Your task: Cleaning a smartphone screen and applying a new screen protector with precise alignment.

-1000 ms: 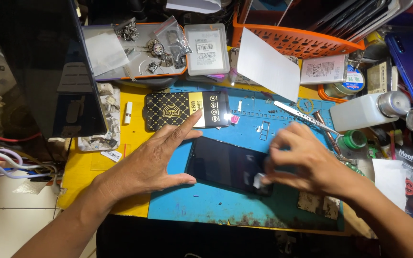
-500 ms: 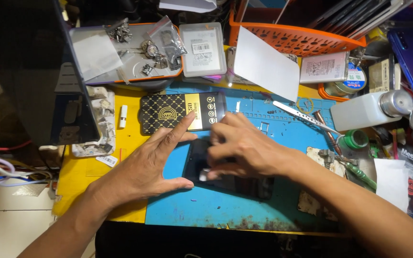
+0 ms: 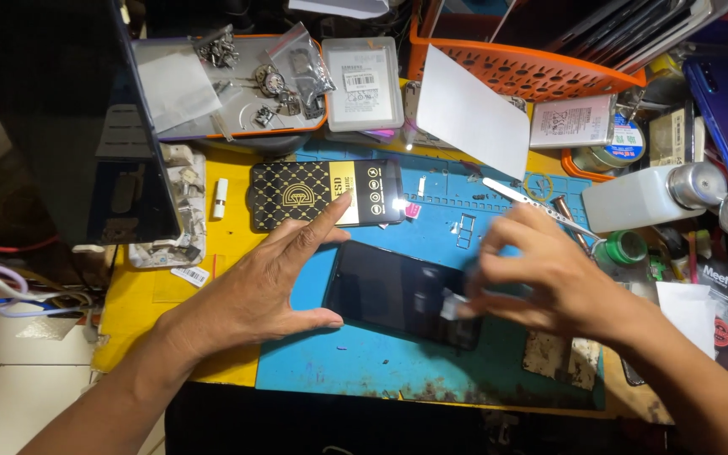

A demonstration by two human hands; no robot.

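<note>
A black smartphone (image 3: 393,291) lies screen up on a blue work mat (image 3: 364,362). My left hand (image 3: 267,282) rests at the phone's left end, thumb against its lower corner and forefinger stretched along its upper edge. My right hand (image 3: 549,282), blurred, hovers over the phone's right end and pinches a small pale wipe (image 3: 451,305) that touches the screen. A black and gold flat package (image 3: 322,192) lies just behind the phone.
An orange-rimmed tray (image 3: 229,80) with small parts and bags stands at the back left, an orange basket (image 3: 532,72) at the back right. A white bottle (image 3: 642,195), tweezers (image 3: 516,194) and a white card (image 3: 473,109) lie to the right. A dark monitor (image 3: 69,118) stands left.
My right hand has swept across the screen with the wipe: from the right end to the left, and now back to the right end. My left hand has stayed at the phone's left end.
</note>
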